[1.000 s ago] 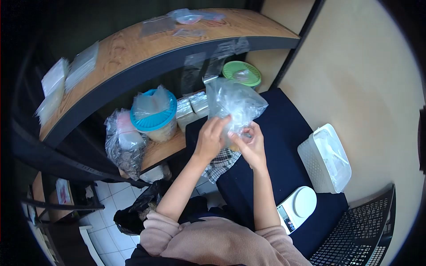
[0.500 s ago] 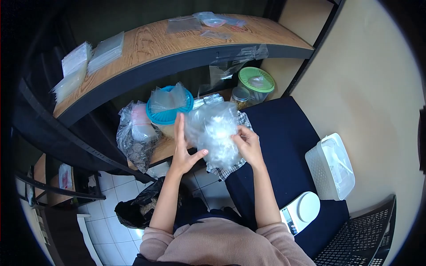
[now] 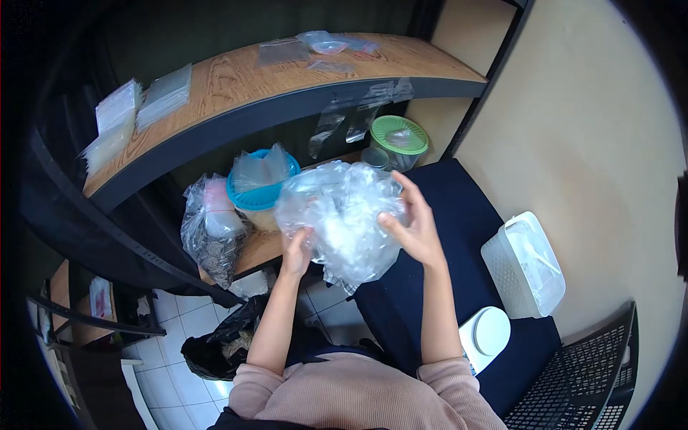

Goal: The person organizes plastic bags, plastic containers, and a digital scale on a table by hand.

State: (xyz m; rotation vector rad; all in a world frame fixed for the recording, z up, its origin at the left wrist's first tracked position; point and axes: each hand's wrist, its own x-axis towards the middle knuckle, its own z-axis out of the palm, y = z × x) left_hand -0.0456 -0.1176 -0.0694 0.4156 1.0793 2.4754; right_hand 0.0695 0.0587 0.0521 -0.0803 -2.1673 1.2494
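Note:
A large crumpled bundle of clear plastic (image 3: pixel 344 222) is held up in front of the lower shelf, between both hands. My left hand (image 3: pixel 297 251) grips its lower left side, with some fingers hidden behind the plastic. On the right side, my right hand (image 3: pixel 416 226) holds it with the thumb in front and the fingers around the edge. Behind the bundle stand a tub with a blue lid (image 3: pixel 261 193) carrying clear bags (image 3: pixel 260 170), and a tub with a green lid (image 3: pixel 399 135). Part of a checked cloth (image 3: pixel 337 279) shows beneath the plastic.
Stacks of clear bags (image 3: pixel 165 97) lie on the upper wooden shelf (image 3: pixel 229 82). A filled plastic bag (image 3: pixel 215 229) stands at left. A white scale (image 3: pixel 487 333) and a white basket (image 3: pixel 512 276) rest on the dark surface (image 3: pixel 459 265). A black bag (image 3: pixel 215 351) sits on the floor.
The plastic bundle looks wider and more spread out. My left hand has moved from open beside it to its lower left edge. My right hand has shifted up and right around its side.

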